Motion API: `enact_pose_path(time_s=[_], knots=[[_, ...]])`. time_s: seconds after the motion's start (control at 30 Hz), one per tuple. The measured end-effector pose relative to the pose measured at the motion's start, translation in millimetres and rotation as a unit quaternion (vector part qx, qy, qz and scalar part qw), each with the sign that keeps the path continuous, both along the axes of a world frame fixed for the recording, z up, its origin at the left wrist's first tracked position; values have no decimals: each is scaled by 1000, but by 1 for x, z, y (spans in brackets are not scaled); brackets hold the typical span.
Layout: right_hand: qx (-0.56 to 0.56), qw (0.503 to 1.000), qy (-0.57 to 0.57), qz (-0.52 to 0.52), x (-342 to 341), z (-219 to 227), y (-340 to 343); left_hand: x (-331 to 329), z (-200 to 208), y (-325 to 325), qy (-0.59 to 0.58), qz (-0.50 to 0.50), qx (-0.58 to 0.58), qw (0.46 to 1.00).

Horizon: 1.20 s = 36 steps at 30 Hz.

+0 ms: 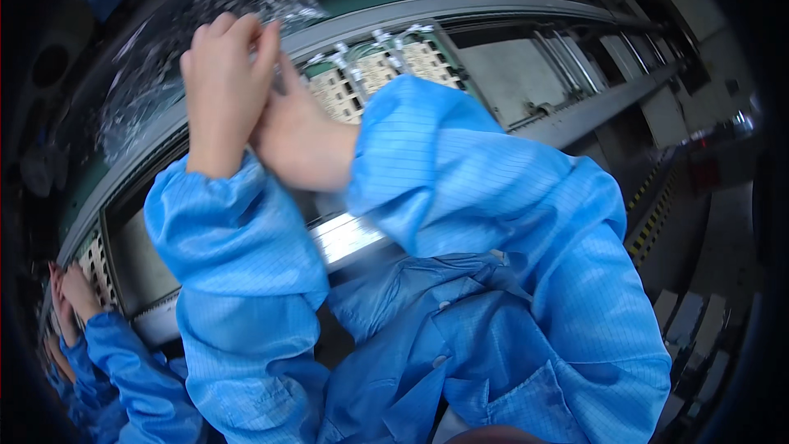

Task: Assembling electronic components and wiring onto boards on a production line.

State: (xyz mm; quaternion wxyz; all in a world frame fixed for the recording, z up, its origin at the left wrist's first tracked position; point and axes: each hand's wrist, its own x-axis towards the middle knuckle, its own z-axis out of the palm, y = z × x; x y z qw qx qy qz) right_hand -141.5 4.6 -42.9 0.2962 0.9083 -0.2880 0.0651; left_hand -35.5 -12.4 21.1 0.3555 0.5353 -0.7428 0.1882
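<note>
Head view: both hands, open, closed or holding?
Left hand: fingers bent, tips hidden; can't tell if it holds anything.
Right hand: fingers mostly hidden by the left; can't tell.

Cream panels (379,71), dark-patched, side by side

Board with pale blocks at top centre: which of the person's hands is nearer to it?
Right. The right hand overlaps the left end of the board in this view; the left hand is farther left, apart from it.
</note>
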Motion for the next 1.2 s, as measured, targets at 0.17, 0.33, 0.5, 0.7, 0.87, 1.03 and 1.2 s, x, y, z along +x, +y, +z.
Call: enact_pose_path(time_s=[0.17, 0.33, 0.5, 0.7, 0.87, 1.03, 1.2], knots=[[50, 996, -77, -3, -11, 7, 6, -3, 5, -5, 9, -45, 6, 999], [23, 993, -103, -46, -23, -13, -14, 48, -14, -7, 23, -65, -17, 997], [73, 972, -49, -220, -76, -33, -51, 106, -47, -21, 16, -25, 12, 999], [-91, 909, -77, -400, -181, -79, -126, 136, -82, -58, 6, -70, -9, 997], [-230, 798, -73, -552, -278, -89, -162, 133, -89, -63, 4, -99, 11, 995], [-257, 692, -1, -675, -346, -83, -221, 135, -91, -68, -9, -91, 1, 996], [-243, 604, 13, -759, -418, -63, -251, 153, -97, -80, -60, -39, 26, 997]])
